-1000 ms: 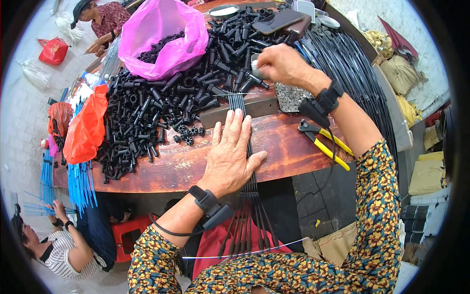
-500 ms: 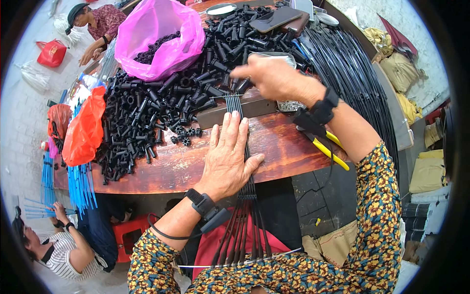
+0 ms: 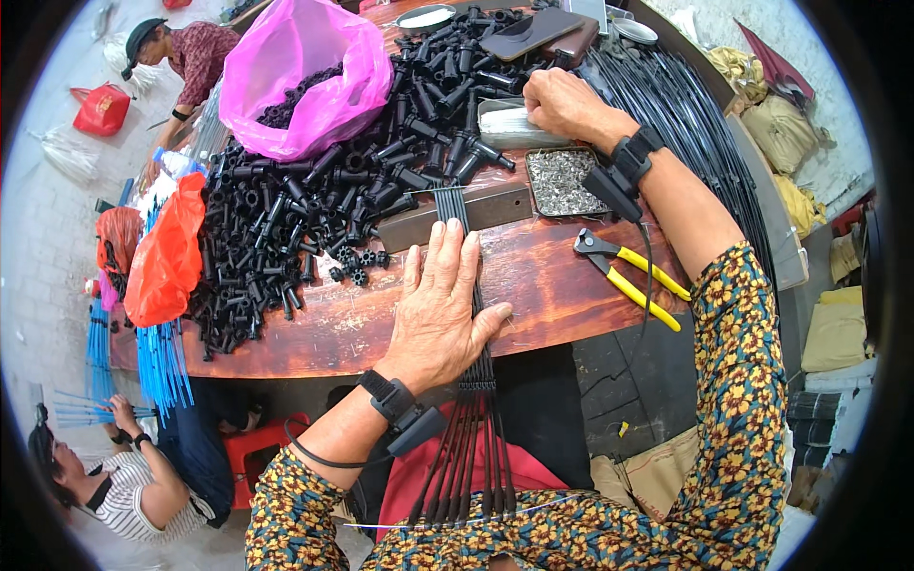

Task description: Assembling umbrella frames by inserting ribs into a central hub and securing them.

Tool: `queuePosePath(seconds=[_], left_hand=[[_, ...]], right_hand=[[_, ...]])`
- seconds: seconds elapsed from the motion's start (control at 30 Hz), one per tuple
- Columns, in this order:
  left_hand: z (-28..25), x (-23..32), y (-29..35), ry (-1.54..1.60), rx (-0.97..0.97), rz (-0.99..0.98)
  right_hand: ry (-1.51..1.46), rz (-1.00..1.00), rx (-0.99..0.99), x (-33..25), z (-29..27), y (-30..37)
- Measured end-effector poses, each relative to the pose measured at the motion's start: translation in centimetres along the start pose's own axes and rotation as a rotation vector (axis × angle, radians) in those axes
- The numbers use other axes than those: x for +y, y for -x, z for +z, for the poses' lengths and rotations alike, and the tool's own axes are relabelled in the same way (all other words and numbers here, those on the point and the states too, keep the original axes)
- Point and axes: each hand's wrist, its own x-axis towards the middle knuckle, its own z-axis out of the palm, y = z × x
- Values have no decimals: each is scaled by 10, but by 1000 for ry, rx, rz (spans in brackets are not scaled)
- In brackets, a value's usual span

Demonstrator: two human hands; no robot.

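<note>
My left hand (image 3: 438,295) lies flat, fingers stretched, pressing a bundle of slender dark ribs (image 3: 479,419), like umbrella ribs, on the wooden table. Their far ends rest on a dark bar (image 3: 505,206), crossed by a thin wire; the near ends fan out over my lap, with a thin pale rod across them. At an oblong tray of thin silvery wires (image 3: 507,127), my right hand (image 3: 564,103) has its fingers curled down, and whatever they grip is hidden. Close by sits a square tray of small grey metal bits (image 3: 564,181).
End-cutting pincers with yellow handles (image 3: 640,281) lie at the right. Black plastic tubes (image 3: 276,238) heap up at the left, under a pink bag (image 3: 357,95). Long black ribs (image 3: 685,143) cover the right side. Two other people work at the left.
My right hand has moved away from the bar, up and right to the tray of wires, its fingers now curled. The left hand stays flat on the ribs.
</note>
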Motion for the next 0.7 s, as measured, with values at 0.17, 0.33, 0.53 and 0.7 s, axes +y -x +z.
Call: queuePosePath(seconds=[0.17, 0.33, 0.53, 0.7], left_hand=[[1, 1, -1, 6, -3, 6], [1, -2, 1, -10, -7, -2], [1, 0, -1, -11, -18, -4], [1, 0, -2, 2, -25, -11]], right_hand=[[-15, 23, 6, 2, -7, 2], [-138, -165, -1, -34, -26, 20], [-350, -168, -205, -66, -23, 48], [-359, -142, -266, -68, -10, 50]])
